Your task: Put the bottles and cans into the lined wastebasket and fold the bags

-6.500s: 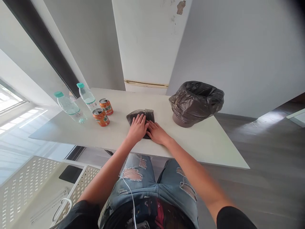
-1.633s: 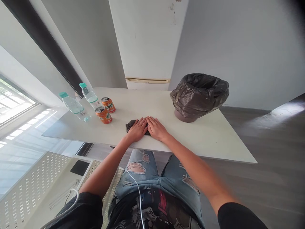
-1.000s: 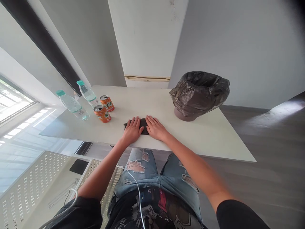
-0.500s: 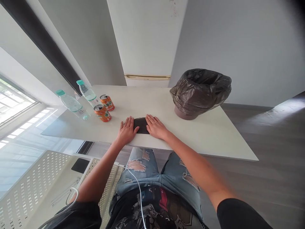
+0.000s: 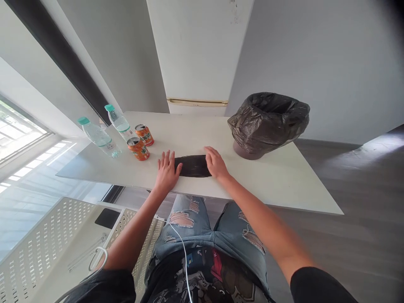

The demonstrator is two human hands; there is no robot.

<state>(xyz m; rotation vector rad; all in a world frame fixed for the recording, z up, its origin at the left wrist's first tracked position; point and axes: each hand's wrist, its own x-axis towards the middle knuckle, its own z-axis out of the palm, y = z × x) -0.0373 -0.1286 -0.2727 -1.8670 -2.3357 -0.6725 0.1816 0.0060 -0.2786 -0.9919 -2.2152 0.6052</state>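
Observation:
A flat, shiny black strip that looks like a folded plastic bag [image 5: 193,166] lies lengthwise on the white table [image 5: 183,132] in front of me. My left hand [image 5: 166,171] rests flat at its left end, fingers spread and thumb touching the black edge. At the right end is my right hand [image 5: 217,163], fingers stretched forward and slightly bent, its edge over the bag's end. Whether those fingers press on it or hover just above, I cannot tell. Neither hand grips anything.
Two orange drink cans [image 5: 138,149] [image 5: 144,134] and two clear bottles with green caps [image 5: 98,136] [image 5: 119,122] stand at the left. A bin lined with a dark bag [image 5: 268,122] is at the right. A white perforated rack [image 5: 50,252] is below left; a white cable [image 5: 184,252] hangs over my lap.
My right hand has moved to the right and its fingers have lifted somewhat. More of the black bag shows between my hands. The left hand stays put, with its fingers a little more spread.

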